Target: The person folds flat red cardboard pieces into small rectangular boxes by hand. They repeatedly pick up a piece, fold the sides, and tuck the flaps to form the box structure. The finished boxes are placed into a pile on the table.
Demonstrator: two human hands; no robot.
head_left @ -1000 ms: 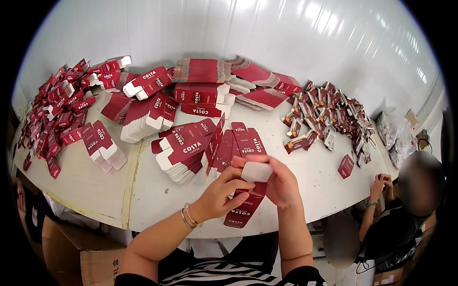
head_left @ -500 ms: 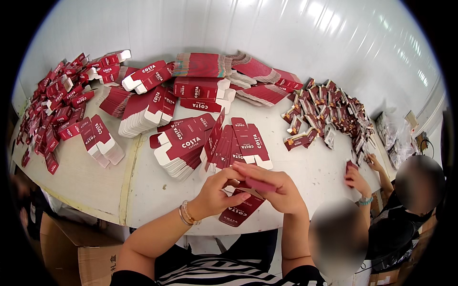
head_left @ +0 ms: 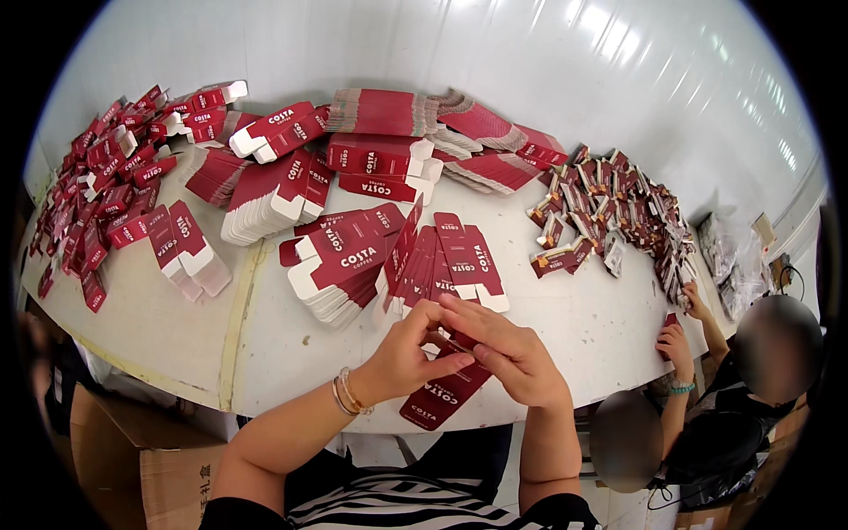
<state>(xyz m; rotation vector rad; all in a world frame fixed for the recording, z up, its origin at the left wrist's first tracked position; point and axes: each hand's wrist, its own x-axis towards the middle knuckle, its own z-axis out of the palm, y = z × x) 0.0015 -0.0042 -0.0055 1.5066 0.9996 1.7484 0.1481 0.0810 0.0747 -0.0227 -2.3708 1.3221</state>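
Between my two hands, near the table's front edge, is a dark red carton (head_left: 439, 401), tilted, with its printed side partly showing. My left hand (head_left: 408, 355) grips its upper left side, thumb lying across the carton's face. From the right, my right hand (head_left: 511, 355) is closed around the upper end, its fingers covering the end flaps. Just beyond my fingers lies a fan of flat red carton blanks (head_left: 424, 269). Left of that fan is a stack of flat cartons (head_left: 353, 252) with white flaps.
Folded red cartons (head_left: 102, 199) are heaped at the far left. More flat stacks (head_left: 380, 113) stand along the back wall. At right is a pile of small brown-red packets (head_left: 609, 208), with a co-worker's hand (head_left: 676, 346) near it. An open cardboard box (head_left: 141, 450) stands below the table's left side.
My right hand's fingers have come down over the carton's upper end, hiding the raised flap seen before. The co-worker's hand at right has moved slightly right and nearer.
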